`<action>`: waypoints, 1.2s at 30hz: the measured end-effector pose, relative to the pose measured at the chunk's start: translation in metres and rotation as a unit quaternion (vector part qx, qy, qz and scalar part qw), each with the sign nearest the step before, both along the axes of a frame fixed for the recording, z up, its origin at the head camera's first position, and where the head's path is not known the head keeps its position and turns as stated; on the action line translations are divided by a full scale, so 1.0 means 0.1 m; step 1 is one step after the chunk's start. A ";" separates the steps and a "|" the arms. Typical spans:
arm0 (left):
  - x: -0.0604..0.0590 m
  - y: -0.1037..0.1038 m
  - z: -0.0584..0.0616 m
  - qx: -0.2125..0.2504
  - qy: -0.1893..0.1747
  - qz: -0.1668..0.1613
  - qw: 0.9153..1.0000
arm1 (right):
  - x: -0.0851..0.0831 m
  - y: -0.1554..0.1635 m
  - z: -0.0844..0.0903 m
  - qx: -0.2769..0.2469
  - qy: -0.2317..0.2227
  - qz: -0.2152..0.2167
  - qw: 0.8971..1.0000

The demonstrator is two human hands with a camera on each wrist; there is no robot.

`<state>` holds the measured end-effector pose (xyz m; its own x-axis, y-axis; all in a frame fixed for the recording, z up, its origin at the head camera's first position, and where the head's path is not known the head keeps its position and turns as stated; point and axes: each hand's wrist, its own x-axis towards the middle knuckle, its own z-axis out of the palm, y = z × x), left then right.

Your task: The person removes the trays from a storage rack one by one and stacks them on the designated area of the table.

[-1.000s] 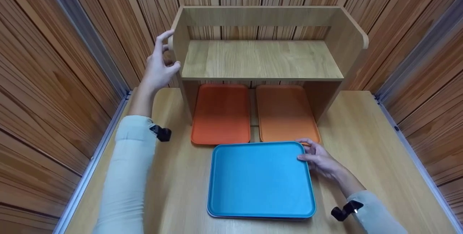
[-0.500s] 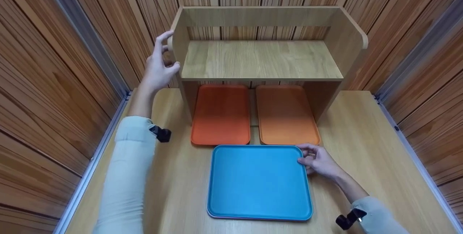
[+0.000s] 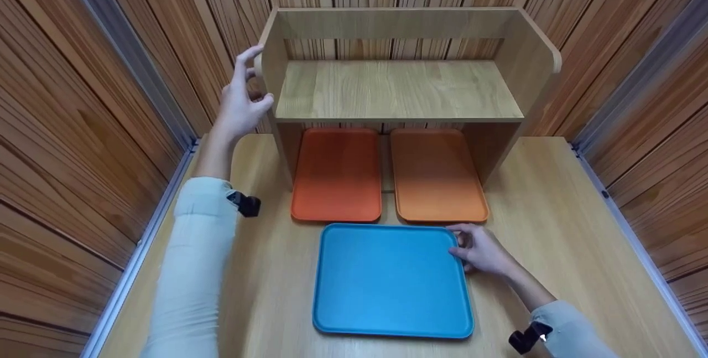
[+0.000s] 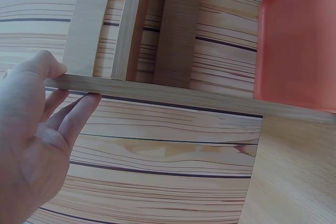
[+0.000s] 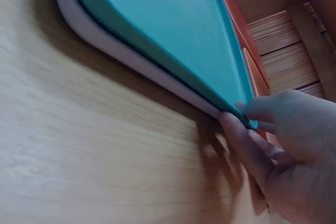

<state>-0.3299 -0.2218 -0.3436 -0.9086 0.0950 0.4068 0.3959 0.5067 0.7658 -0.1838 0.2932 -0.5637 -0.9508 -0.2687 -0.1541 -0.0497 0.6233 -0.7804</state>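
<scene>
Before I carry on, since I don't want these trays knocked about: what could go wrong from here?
The right hand grips the blue tray at one corner while the left hand holds the shelf, so the tray could tip or twist if lifted.
A pale tray sits directly beneath and might shift with it.
The lighter orange tray lies just beyond the far edge, so a forward push could bump it.

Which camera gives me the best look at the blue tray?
The head view: the blue tray shows nearly whole, the right hand at its corner. The right wrist view shows part; the left wrist view, none.
</scene>
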 end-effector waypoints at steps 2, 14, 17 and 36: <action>0.00 0.00 0.00 -0.002 0.000 0.002 1.000 | 0.00 0.00 -0.01 -0.005 -0.011 0.005 1.000; 0.01 0.02 0.01 0.001 -0.004 0.001 1.000 | 0.03 0.03 0.03 -0.011 -0.014 0.013 1.000; 0.01 0.02 0.01 0.008 -0.005 -0.002 1.000 | 0.02 0.07 0.10 0.001 -0.004 0.022 1.000; 0.01 0.01 0.00 0.015 -0.009 -0.002 1.000 | -0.06 0.30 0.23 0.013 0.142 -0.111 0.984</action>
<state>-0.3294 -0.2208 -0.3440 -0.9155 0.0862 0.3929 0.3833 0.4828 0.7874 -0.1900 0.3234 -0.5412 -0.9912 -0.0495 0.1224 -0.1243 0.6633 -0.7380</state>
